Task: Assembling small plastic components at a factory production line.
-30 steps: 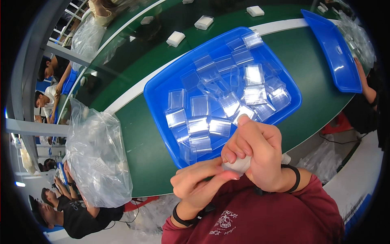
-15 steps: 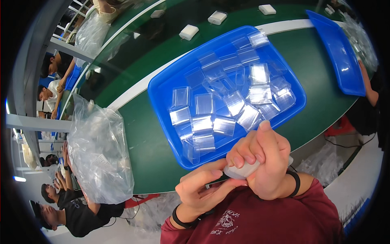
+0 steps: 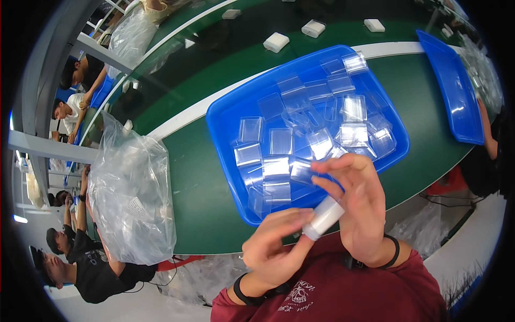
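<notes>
Since the earlier frame, the right hand [image 3: 360, 212] has let go its wrap around the white block [image 3: 327, 213] and opened out, while the left hand [image 3: 278, 244] keeps hold of it. The white pieces [image 3: 276, 42] on the dark green belt [image 3: 214, 59] have also shifted rightward past the tray.

The left fingers pinch the block at its lower left end, thumb below and index finger above. The right fingers are spread and slightly blurred, curving over the block's upper right end; whether they touch it I cannot tell. The block is tilted, held above the near edge of the green bench [image 3: 196, 214], between the person's maroon shirt [image 3: 332, 290] and the blue tray [image 3: 236, 196].

The tray rests on the bench, with many clear plastic sleeves [image 3: 281, 140] lying loosely in it, some overlapping and several catching the light. To its left a large clear plastic bag [image 3: 131, 204] sits on the bench. Well to the right, a 2nd blue tray [image 3: 456, 99] stands tilted, a co-worker's arm [image 3: 487, 126] beside it. Black bands [image 3: 247, 290] circle both wrists.
</notes>
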Action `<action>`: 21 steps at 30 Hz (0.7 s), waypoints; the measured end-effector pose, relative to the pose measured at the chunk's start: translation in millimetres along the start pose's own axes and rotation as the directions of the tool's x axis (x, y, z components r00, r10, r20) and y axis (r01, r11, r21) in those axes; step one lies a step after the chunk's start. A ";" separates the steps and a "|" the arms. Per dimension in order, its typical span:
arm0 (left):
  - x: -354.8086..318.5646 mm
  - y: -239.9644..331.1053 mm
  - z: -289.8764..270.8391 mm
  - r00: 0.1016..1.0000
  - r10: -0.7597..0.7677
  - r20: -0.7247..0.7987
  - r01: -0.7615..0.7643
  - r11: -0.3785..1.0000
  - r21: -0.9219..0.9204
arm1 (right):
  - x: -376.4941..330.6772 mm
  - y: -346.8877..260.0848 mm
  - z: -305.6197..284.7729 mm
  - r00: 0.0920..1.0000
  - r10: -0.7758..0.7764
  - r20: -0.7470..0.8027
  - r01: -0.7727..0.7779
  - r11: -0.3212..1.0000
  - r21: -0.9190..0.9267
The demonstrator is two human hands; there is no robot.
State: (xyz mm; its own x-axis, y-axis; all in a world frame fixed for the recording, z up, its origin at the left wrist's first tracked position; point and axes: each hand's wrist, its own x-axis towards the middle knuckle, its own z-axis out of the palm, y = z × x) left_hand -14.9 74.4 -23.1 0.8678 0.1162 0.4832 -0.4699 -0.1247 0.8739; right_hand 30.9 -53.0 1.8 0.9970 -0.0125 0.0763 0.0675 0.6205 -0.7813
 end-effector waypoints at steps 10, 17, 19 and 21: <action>16.1 15.3 8.9 0.977 -0.197 0.087 0.205 0.973 -0.107 | 19.1 -22.7 -23.2 0.936 0.346 0.065 -0.333 0.809 0.485; 21.3 14.9 7.6 0.972 -0.053 0.228 0.052 0.999 0.008 | 10.9 -21.4 -16.4 0.974 0.165 0.155 -0.196 0.958 0.209; 20.6 13.7 10.5 0.974 -0.026 0.225 0.025 1.000 0.007 | 10.4 -21.9 -19.8 0.970 0.017 0.243 -0.056 0.986 0.155; 21.6 13.3 13.5 0.974 0.001 0.225 -0.003 1.000 0.007 | 12.5 -21.3 -21.6 0.967 0.005 0.255 -0.043 0.989 0.144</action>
State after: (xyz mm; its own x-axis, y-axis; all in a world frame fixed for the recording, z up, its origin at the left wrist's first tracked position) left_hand -0.2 61.9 -1.7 0.8813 -0.1090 0.4597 -0.4712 -0.1316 0.8721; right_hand 42.7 -83.3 6.0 0.9549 0.1905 0.2277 0.0186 0.7271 -0.6863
